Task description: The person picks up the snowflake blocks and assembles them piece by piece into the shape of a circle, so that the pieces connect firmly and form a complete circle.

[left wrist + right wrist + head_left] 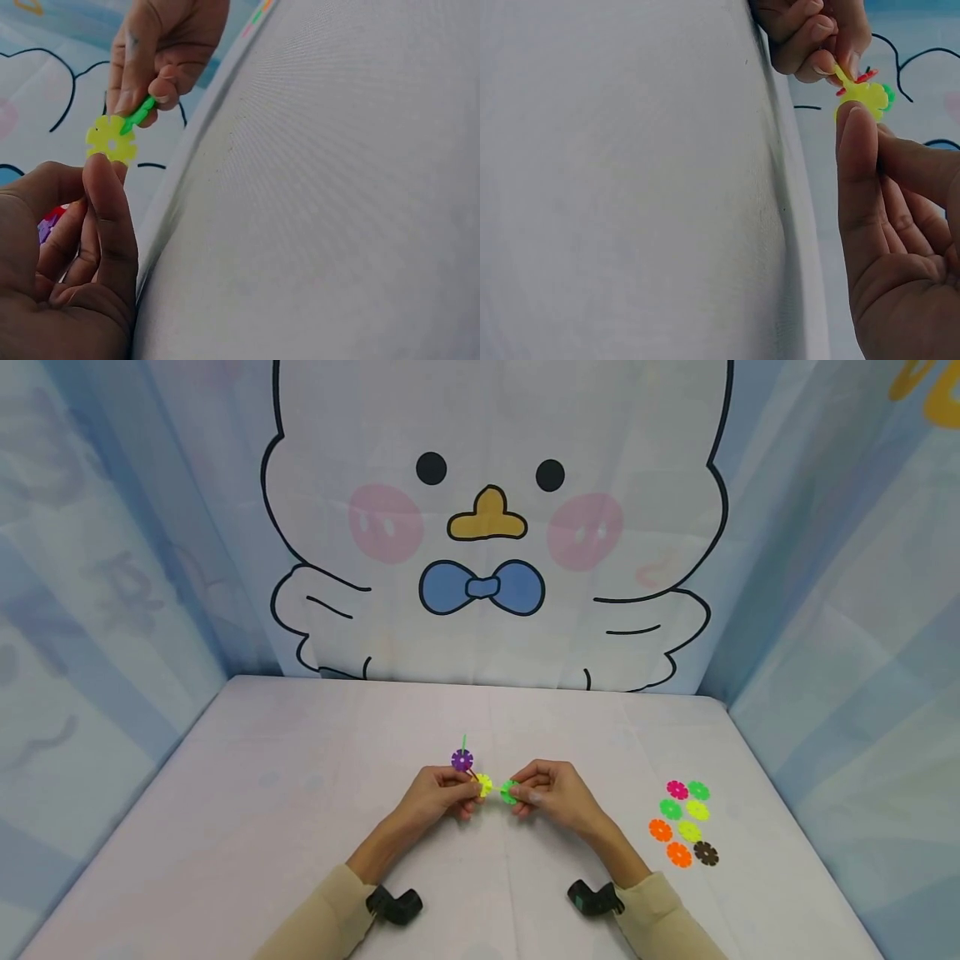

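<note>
My left hand (441, 792) pinches a yellow notched plastic disc (485, 785) between thumb and fingers. Joined in a chain from it, a purple disc (462, 760) stands above those fingers, topped by a green disc (463, 743) seen edge-on. Facing it, my right hand (557, 792) pinches a green notched disc (507, 792) at the other end of the chain. The left wrist view shows this green disc (139, 116) edge-on, right against the yellow one (101, 139). By the right thumb in the right wrist view are a yellow disc (866, 97) and a red piece (868, 76).
Several loose notched discs lie flat on the right of the white table (225, 827), among them a pink (677, 790), an orange (661, 830) and a dark brown one (706, 853). A cartoon backdrop (487, 647) hangs behind, with curtains on both sides.
</note>
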The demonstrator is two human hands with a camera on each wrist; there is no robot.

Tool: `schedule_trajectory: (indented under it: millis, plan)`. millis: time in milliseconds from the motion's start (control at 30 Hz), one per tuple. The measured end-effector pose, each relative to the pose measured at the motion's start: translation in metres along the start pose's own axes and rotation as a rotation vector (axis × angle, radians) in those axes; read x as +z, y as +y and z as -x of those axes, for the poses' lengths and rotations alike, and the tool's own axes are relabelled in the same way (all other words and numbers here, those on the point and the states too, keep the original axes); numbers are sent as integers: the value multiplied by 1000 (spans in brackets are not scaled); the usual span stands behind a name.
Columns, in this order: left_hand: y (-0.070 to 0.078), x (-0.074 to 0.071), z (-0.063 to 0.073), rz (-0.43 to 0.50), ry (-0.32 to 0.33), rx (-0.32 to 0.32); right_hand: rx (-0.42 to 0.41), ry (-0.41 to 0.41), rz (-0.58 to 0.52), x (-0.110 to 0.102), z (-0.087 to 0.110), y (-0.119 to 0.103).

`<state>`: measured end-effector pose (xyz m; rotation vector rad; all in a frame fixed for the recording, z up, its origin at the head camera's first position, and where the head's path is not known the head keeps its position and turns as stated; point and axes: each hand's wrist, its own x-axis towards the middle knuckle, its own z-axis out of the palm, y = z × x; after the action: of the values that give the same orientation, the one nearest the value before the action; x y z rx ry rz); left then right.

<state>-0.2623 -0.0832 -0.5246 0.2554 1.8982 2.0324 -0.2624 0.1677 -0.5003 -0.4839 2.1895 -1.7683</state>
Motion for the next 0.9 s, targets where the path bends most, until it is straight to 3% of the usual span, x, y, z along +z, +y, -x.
schedule_trajectory:
  millis: [233,600,767,900]
  plan:
    - [-1,1,-1,29,19,10,19,21,24,3,0,-1]
    - [0,1,-1,51,7,12,32,2,210,2,6,-8]
    - [0,0,-1,49,13,-7,54,-11,183,4,5,-10]
    - [0,1,0,30,-29,-2,66,-13,128,5,3,-10]
